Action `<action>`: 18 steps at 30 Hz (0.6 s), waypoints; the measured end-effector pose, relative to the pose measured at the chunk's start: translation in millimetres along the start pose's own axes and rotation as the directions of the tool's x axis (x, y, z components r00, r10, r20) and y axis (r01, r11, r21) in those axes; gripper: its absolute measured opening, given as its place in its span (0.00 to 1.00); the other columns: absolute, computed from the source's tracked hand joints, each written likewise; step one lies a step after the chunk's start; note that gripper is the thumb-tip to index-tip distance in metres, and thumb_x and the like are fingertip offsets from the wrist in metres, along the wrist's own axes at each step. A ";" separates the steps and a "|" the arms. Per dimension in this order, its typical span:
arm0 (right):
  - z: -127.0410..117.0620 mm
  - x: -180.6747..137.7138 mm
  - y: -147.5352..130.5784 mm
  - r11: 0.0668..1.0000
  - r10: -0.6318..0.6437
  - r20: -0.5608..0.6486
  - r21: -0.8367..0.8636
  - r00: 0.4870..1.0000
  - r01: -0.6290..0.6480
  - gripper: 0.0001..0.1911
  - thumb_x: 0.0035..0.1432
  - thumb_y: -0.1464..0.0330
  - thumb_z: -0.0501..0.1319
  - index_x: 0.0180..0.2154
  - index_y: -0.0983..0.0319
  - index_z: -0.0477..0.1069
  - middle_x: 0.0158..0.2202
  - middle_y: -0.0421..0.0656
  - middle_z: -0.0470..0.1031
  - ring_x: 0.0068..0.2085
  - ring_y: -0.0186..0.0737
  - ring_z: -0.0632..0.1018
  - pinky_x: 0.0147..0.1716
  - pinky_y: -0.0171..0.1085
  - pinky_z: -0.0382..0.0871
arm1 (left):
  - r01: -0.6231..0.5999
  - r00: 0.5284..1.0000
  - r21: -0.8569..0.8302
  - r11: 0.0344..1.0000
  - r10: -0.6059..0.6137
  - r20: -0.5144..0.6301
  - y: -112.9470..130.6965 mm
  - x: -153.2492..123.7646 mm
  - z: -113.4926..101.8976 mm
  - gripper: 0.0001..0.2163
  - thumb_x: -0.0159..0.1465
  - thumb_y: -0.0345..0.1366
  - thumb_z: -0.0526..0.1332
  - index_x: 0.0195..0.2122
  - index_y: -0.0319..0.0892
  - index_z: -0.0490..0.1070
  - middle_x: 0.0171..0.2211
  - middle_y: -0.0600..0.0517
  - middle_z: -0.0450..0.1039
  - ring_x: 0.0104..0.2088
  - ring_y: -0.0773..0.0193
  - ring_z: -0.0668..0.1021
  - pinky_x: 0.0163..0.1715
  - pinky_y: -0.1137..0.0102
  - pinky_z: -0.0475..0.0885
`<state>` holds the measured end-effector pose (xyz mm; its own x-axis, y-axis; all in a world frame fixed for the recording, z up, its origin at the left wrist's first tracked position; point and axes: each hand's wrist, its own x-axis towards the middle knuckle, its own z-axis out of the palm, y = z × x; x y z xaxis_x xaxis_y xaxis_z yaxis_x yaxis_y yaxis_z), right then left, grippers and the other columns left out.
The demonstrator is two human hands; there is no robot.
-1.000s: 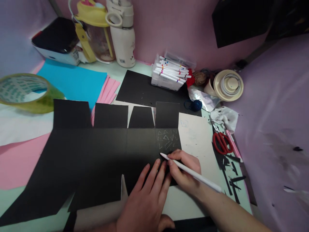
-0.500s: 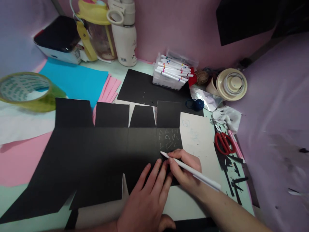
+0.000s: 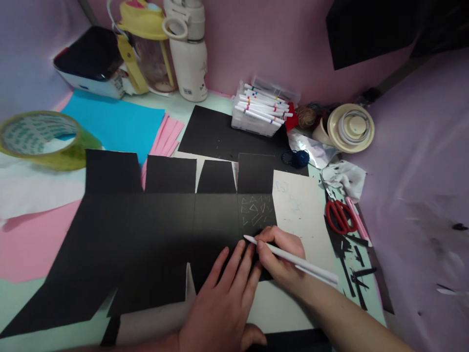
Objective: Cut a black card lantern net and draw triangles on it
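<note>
A large sheet of black cardstock (image 3: 146, 230), cut into flaps along its far and near edges, spreads over the table. Thin light outlines, triangles and angled strokes (image 3: 255, 209), mark its right-hand panel. My left hand (image 3: 223, 298) lies flat on the sheet with its fingers spread. Close beside those fingertips, my right hand (image 3: 280, 252) grips a white pen (image 3: 298, 261). The pen's tip is at the black surface, just below the drawn shapes; whether it touches I cannot tell.
Red-handled scissors (image 3: 340, 216), a pink cutter (image 3: 358, 221) and black paper scraps (image 3: 359, 274) lie on the right. Behind stand a clear box of markers (image 3: 256, 110), a white bottle (image 3: 189, 63) and a yellow-lidded jug (image 3: 152, 54). A tape roll (image 3: 82, 151) sits at the left.
The pen tip has moved slightly down on the right-hand panel, and the pen has tilted a little flatter. My left hand stays in place.
</note>
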<state>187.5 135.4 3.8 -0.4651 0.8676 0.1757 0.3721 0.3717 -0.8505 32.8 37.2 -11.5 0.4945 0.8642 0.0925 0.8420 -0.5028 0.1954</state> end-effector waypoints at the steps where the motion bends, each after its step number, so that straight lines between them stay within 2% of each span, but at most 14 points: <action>1: 0.1 0.0 0.1 1.000 0.001 0.002 0.001 1.000 -0.001 0.06 0.62 0.72 0.57 0.31 0.60 0.67 0.25 0.39 0.73 0.25 0.32 0.73 0.24 0.32 0.66 | 0.003 1.000 0.001 1.000 -0.003 -0.001 0.2 0.2 -0.3 0.42 0.60 0.66 0.51 0.65 0.36 0.60 0.68 0.39 0.52 0.70 0.46 0.46 0.65 0.53 0.45; 5: 0.9 -0.8 2.6 1.000 0.000 -0.006 0.007 1.000 0.000 0.06 0.61 0.72 0.57 0.31 0.60 0.68 0.26 0.39 0.74 0.25 0.32 0.73 0.25 0.32 0.66 | 0.013 1.000 0.010 1.000 -0.013 -0.007 0.4 1.3 -2.5 0.42 0.60 0.66 0.50 0.64 0.36 0.61 0.68 0.40 0.53 0.70 0.46 0.48 0.65 0.53 0.44; 11: 1.5 -3.7 6.8 0.999 0.038 -0.079 -0.013 0.996 -0.039 0.03 0.61 0.71 0.59 0.34 0.61 0.71 0.29 0.41 0.77 0.28 0.35 0.77 0.27 0.33 0.70 | -0.004 1.000 0.008 1.000 0.004 -0.017 -0.7 2.3 -4.1 0.43 0.59 0.69 0.48 0.63 0.38 0.64 0.67 0.41 0.56 0.68 0.46 0.54 0.63 0.54 0.49; 18: 3.0 -4.9 10.0 0.998 0.037 -0.080 -0.041 0.996 -0.040 0.03 0.61 0.71 0.59 0.34 0.60 0.71 0.30 0.40 0.78 0.28 0.34 0.77 0.26 0.32 0.70 | 0.007 1.000 -0.003 1.000 -0.006 0.029 1.3 0.5 -0.9 0.43 0.58 0.66 0.54 0.65 0.37 0.60 0.68 0.41 0.52 0.69 0.45 0.50 0.65 0.53 0.49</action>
<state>191.2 133.8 -7.0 -0.3852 0.9044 0.1835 0.4234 0.3498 -0.8357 33.9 37.0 -10.3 0.4952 0.8665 0.0625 0.8446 -0.4970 0.1991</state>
